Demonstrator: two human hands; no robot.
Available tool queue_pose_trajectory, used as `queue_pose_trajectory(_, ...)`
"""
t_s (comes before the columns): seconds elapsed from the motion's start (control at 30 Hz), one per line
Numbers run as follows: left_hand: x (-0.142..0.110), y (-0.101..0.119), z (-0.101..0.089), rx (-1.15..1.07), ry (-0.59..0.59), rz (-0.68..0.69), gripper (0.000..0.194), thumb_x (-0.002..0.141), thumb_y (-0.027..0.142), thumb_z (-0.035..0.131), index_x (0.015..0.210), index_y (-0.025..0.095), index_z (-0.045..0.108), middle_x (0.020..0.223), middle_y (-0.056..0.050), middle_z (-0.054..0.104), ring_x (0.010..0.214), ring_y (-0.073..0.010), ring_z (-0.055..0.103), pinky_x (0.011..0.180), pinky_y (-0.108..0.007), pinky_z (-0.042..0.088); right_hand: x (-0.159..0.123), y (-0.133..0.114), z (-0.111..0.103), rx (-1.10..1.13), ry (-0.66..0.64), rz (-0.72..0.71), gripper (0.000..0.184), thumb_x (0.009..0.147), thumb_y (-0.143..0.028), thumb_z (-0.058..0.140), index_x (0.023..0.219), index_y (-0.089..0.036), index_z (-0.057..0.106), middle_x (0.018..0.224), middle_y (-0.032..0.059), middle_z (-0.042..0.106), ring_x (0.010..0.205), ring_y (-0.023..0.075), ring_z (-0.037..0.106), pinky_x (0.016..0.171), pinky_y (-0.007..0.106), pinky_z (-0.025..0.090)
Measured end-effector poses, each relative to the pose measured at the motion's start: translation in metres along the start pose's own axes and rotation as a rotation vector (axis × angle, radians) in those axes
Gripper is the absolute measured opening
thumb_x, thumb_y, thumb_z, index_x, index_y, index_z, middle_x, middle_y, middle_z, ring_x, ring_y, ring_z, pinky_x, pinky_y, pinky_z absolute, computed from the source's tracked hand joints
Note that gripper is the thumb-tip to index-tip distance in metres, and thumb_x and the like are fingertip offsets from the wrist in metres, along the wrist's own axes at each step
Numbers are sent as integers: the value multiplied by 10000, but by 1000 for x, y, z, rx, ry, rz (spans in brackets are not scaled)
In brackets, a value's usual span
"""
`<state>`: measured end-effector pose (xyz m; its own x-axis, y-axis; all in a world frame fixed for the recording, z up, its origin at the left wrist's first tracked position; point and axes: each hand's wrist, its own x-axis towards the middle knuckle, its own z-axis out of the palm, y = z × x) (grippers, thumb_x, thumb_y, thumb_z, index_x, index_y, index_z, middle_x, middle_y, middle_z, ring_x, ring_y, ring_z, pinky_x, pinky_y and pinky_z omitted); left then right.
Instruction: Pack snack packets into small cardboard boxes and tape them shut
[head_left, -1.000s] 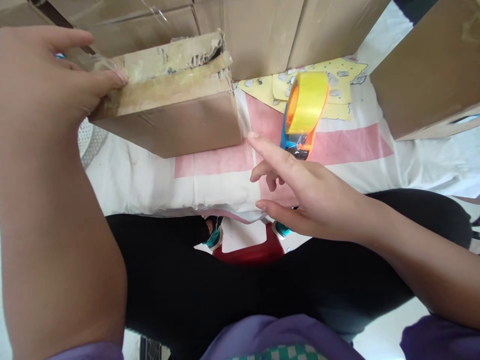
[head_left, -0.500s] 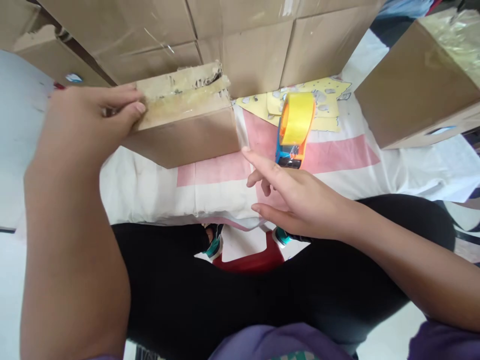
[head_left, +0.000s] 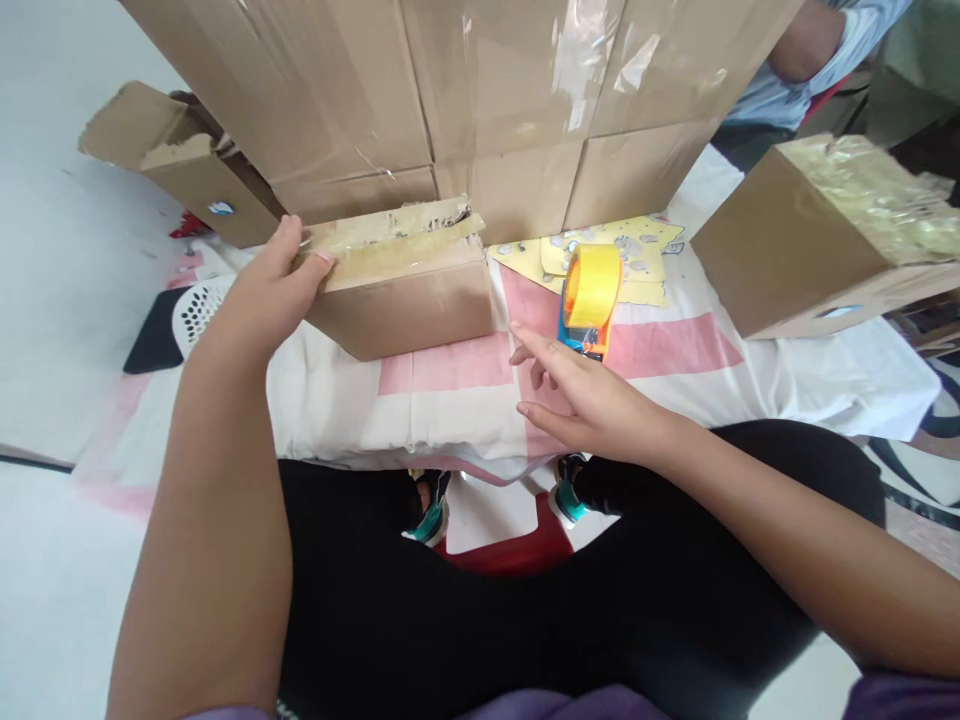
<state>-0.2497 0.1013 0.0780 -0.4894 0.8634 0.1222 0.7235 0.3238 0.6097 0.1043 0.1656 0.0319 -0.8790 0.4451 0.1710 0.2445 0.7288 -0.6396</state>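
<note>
Head view: the left hand (head_left: 259, 295) clasps the carton (head_left: 409, 312) by one end; the right hand (head_left: 589, 405) is loosely spread. The carton's long axis runs sideways, taped side up.

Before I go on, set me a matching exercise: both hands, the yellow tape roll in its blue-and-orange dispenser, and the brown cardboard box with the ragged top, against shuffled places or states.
1. Left hand
2. Right hand
3. Round yellow tape roll
4. Brown cardboard box with a ragged top

A. Index finger extended, holding nothing
B. In front of the yellow printed paper pieces
C. Left of the tape, with a hand on it
D. Thumb on the box's top

Pairs: 1-D, 2-A, 3-B, 4-C
</note>
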Motion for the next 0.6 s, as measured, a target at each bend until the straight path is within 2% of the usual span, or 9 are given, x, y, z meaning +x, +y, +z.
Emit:
queue_pose_trajectory(0.07,2,-1,2,-207,20,-122,670,967,399,571,1573,212,355,1694,-17,248,1541,-276,254,1283,-496,143,5,10,2,2,64,-5,798,933,-307,586,1615,-307,172,1432,136,499,1080,273,624,923,499,565)
queue_pose_trajectory(0.13,5,-5,4,-394,9,-238,649,953,366,591,1561,300,374,1684,23,278,1500,-289,331,1246,-556,245,9,19,4,0,111,-5,798,919,-302,601,1607,-296,196,1449,146,463,1126,279,610,950,510,560)
queue_pose_trajectory(0.2,9,-10,4,-500,-14,-284,599,964,378,573,1538,376,399,1657,53,341,1437,-291,417,1192,-595,332,13,24,5,-9,149,-8,798,905,-295,612,1598,-266,218,1453,159,447,1194,289,585,1005,524,538)
queue_pose_trajectory(0.3,11,-15,3,-589,-42,-318,627,980,384,548,1566,386,326,1650,58,355,1384,-243,459,1177,-536,374,16,26,7,-7,202,-20,792,891,-289,621,1587,-231,248,1486,175,419,1309,297,530,1088,527,489)
queue_pose_trajectory(0.37,11,-16,2,-649,-61,-363,665,963,361,569,1576,339,314,1642,40,371,1319,-212,504,1140,-455,431,20,26,8,9,218,-19,818,886,-292,627,1598,-233,227,1545,176,373,1407,301,456,1145,532,439)
queue_pose_trajectory(0.43,10,-17,1,-667,-64,-394,624,946,354,584,1537,267,403,1580,9,465,1252,-200,539,1102,-392,459,25,28,9,27,201,-22,924,875,-332,661,1627,-238,133,1639,171,249,1532,308,277,1213,543,348)
queue_pose_trajectory(0.53,10,-18,1,-629,-117,-348,512,939,377,598,1422,211,552,1425,-8,612,1192,-194,549,1079,-325,436,37,32,13,49,155,-36,1224,801,-481,765,1634,-202,-86,1710,170,-38,1593,326,-24,1278,555,162)
queue_pose_trajectory(0.6,10,-18,1,-602,-213,-328,489,921,415,629,1363,207,607,1359,-13,655,1143,-199,562,1011,-286,448,43,32,18,91,115,-34,1425,696,-581,835,1614,-174,-176,1701,183,-126,1584,346,-101,1287,552,73)
